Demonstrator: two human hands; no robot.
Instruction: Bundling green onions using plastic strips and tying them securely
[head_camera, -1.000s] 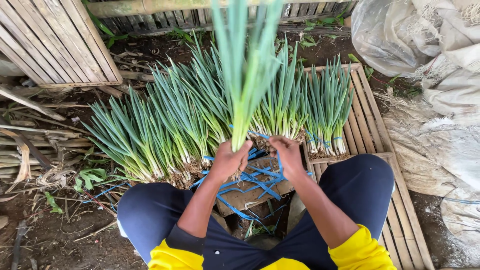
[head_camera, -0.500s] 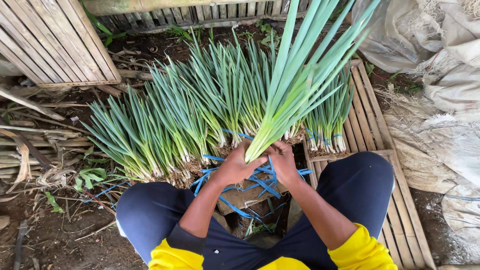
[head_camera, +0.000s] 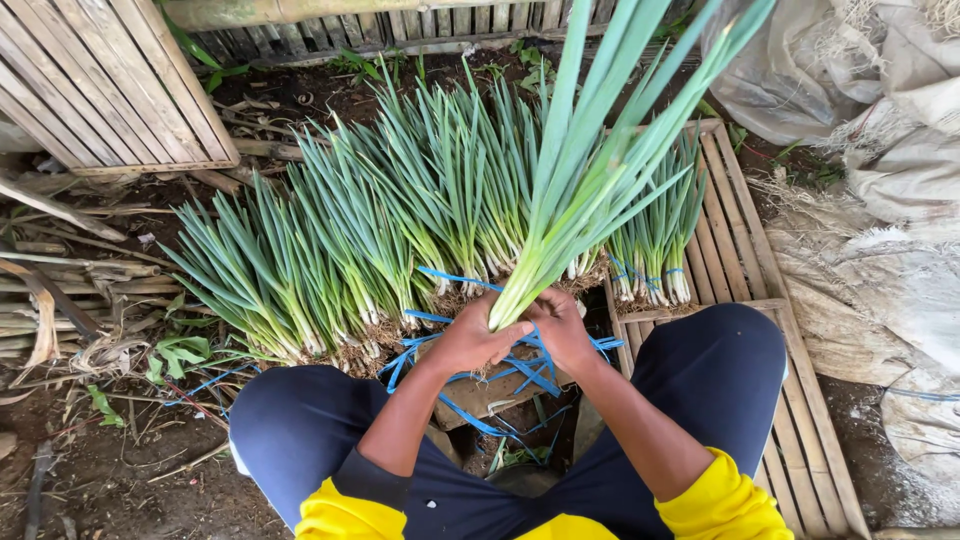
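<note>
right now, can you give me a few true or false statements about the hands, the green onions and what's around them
1. Both hands grip one bunch of green onions at its base. True: the left hand and right hand close around it.
2. The held bunch lies flat on the ground. False: it is raised, its leaves leaning up and to the right.
3. Blue straps lie under the hands. True.
4. The row of bunches on the ground is tied with red ribbon. False: the ties that show are blue.
5. A wooden slatted pallet lies on the right. True.
6. The person wears gloves. False: the hands are bare.
</note>
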